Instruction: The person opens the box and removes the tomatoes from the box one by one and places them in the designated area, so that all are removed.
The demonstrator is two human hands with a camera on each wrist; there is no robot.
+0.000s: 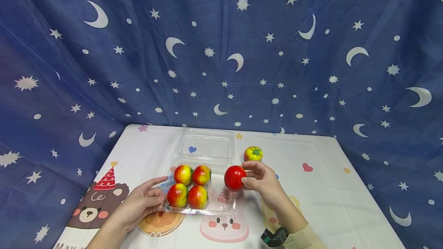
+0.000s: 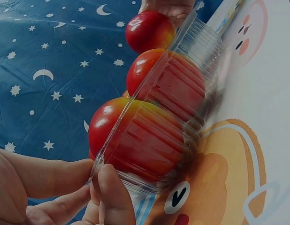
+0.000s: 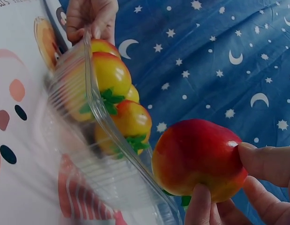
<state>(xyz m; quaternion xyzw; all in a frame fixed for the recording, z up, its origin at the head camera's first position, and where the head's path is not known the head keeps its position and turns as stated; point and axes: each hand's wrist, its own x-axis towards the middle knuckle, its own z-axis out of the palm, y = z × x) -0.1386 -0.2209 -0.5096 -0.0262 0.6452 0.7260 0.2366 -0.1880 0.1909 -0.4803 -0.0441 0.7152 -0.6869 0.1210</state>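
Note:
My right hand (image 1: 264, 180) holds a red-and-yellow tomato (image 3: 199, 159) with a green calyx over the right part of a clear plastic box (image 1: 221, 209). Thumb and fingers grip it from the right. At the left edge of the box, my left hand (image 1: 142, 203) pinches the rim between thumb and finger, clearest in the left wrist view. Inside the box's left part sit several similar tomatoes (image 1: 198, 197) in two rows. The hinged clear lid (image 1: 207, 145) lies open behind the box.
Another red-and-yellow tomato (image 1: 253, 153) lies on the table behind my right hand, calyx showing. A white cloth (image 1: 322, 203) printed with cartoon animals covers the table. A blue curtain (image 1: 221, 49) with moons and stars hangs behind and at the sides.

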